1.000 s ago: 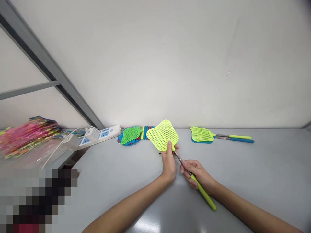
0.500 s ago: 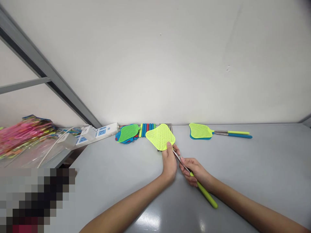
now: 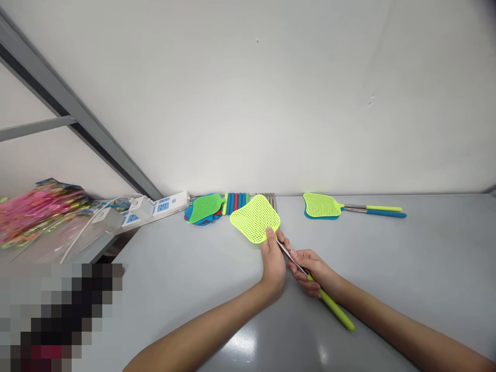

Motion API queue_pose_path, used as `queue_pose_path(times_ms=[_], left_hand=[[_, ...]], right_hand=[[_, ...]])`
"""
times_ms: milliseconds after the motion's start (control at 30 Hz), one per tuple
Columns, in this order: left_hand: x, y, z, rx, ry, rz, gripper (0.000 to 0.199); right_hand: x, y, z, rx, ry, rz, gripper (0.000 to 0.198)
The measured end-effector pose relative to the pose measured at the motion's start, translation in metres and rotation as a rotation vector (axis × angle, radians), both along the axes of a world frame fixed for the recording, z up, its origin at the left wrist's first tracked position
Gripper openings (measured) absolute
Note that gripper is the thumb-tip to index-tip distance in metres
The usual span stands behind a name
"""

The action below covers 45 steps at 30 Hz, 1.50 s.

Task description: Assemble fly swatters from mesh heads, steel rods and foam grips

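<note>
Both hands hold a yellow-green fly swatter (image 3: 253, 219) above the middle of the table. My left hand (image 3: 273, 258) is closed on the base of its perforated head, thumb pressed on the face. Around the metal rod, close to the green grip, wraps my right hand (image 3: 313, 271). The green grip end points down to the right. Farther back on the left lies a pile of loose swatter heads (image 3: 205, 209), a green one on top. Beside it stand coloured handle grips (image 3: 235, 203) in a row, and metal rods (image 3: 273, 201) partly hidden behind the held head.
Two whole swatters (image 3: 322, 205), yellow-green over blue, lie at the back right near the wall. A white power strip (image 3: 166, 204) with plugs and cables sits at the back left. Pink packaged items (image 3: 42, 209) are heaped at the far left. A grey table (image 3: 426, 268) spans the front.
Both hands keep their hold on the fly swatter. The view has shifted slightly, and the swatter's grip end sits a little farther right.
</note>
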<state>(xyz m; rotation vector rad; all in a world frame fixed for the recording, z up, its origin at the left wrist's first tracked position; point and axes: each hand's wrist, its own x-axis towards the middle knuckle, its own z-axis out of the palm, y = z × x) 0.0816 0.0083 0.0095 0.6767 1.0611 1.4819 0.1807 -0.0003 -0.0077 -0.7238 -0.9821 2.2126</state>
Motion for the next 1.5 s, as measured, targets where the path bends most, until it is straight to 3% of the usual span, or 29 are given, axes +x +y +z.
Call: queue_pose_path(times_ms=[833,1500], left_hand=[[0.009,-0.007,0.001,-0.016,-0.090,0.016,0.042],[0.011,-0.005,-0.003,-0.068,-0.025,-0.087,0.045]], right_hand=[[0.006,0.005,-0.002,-0.164,0.138,0.133,0.033],[0.001,0.005,0.002,-0.144,0.117,0.042,0.035]])
